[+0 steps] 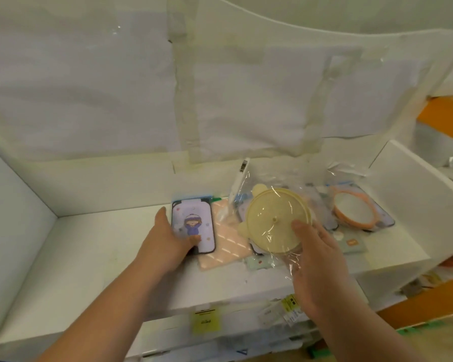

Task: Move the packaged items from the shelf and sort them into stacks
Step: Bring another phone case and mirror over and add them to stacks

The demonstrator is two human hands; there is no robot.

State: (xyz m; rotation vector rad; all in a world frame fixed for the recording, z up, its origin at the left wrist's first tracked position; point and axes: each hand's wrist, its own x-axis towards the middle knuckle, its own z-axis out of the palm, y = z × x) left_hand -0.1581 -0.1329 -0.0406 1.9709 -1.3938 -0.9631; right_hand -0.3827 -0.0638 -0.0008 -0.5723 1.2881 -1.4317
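My left hand point(165, 241) grips a phone case point(194, 226) with a cartoon figure on it, thumb on its face, on the white shelf point(94, 252). My right hand point(317, 259) holds a pale yellow round bowl point(277, 220) wrapped in clear plastic, lifted slightly above the pile. A peach striped packet point(228, 241) lies between the two. At the right an orange-rimmed bowl point(353, 207) in plastic sits on more flat packets.
The shelf has white side walls and a taped white sheet point(220, 87) behind. Its left half is bare. Yellow price labels point(205, 322) hang on the front edge. Lower shelves and an orange floor strip point(429, 301) lie at the right.
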